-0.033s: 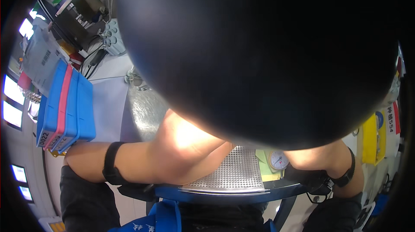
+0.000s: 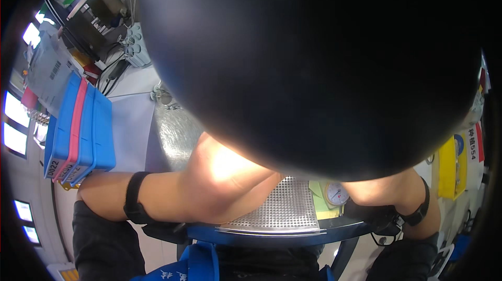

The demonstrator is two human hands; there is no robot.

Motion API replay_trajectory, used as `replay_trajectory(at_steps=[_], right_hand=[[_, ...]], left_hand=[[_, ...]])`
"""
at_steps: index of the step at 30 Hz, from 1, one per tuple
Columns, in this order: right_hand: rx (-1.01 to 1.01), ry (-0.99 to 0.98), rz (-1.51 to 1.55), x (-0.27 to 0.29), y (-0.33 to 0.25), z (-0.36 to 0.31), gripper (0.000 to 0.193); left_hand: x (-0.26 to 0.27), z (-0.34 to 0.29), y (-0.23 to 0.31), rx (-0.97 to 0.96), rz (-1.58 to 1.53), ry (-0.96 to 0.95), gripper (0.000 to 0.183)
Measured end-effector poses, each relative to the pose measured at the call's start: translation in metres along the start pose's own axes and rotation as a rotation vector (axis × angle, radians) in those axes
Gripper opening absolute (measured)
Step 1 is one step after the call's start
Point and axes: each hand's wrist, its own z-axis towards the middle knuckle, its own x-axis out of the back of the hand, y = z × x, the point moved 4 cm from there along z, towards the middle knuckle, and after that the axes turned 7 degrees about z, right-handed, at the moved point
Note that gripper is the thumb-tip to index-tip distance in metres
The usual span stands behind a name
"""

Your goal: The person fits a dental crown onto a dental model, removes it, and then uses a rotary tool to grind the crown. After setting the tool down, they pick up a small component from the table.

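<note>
A big dark, blurred round shape (image 2: 314, 71) covers the middle and upper right of the view. My left hand (image 2: 225, 179) reaches in from the left, with a black band around that arm. Its fingers pass behind the dark shape, and whatever they touch is hidden. From the right comes my right hand (image 2: 384, 193), also with a black band on its arm; its fingers are hidden too. Between the hands lies a perforated metal sheet (image 2: 285, 210) at the bench's near edge. Beside it, nearest my right hand, is a round dial gauge (image 2: 337, 193) on green paper (image 2: 320, 200).
Stacked blue and pink bins (image 2: 86, 129) stand at the left. Behind them are a grey holder (image 2: 137, 45) with round openings and black cables (image 2: 112, 74). A shiny metal surface (image 2: 178, 134) lies beyond my left arm. A yellow bin (image 2: 452, 168) is at the right.
</note>
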Motion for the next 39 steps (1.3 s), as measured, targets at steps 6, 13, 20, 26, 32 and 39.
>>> replay_trajectory(at_steps=[6,13,20,26,32,39], right_hand=[[0.146,0.062,0.006,0.0,-0.002,-0.002,0.014],[0.112,0.052,-0.006,-0.001,-0.001,-0.005,0.022],[0.009,0.091,0.195,0.004,0.006,-0.004,0.022],[-0.005,0.04,0.056,0.006,0.001,-0.002,0.026],[0.11,0.136,0.101,-0.002,0.002,-0.002,0.026],[0.043,0.116,0.043,-0.002,-0.003,-0.005,0.028]], left_hand=[[-0.012,-0.005,-0.001,-0.056,0.007,0.132,0.036],[-0.029,-0.021,-0.01,0.043,-0.086,0.303,0.031],[-0.018,-0.01,-0.015,-0.011,-0.095,0.27,0.032],[-0.012,-0.014,-0.017,-0.22,0.047,0.179,0.072],[-0.014,-0.011,-0.019,-0.182,-0.036,0.036,0.065],[-0.007,-0.007,-0.004,0.317,-0.211,-0.004,0.029]])
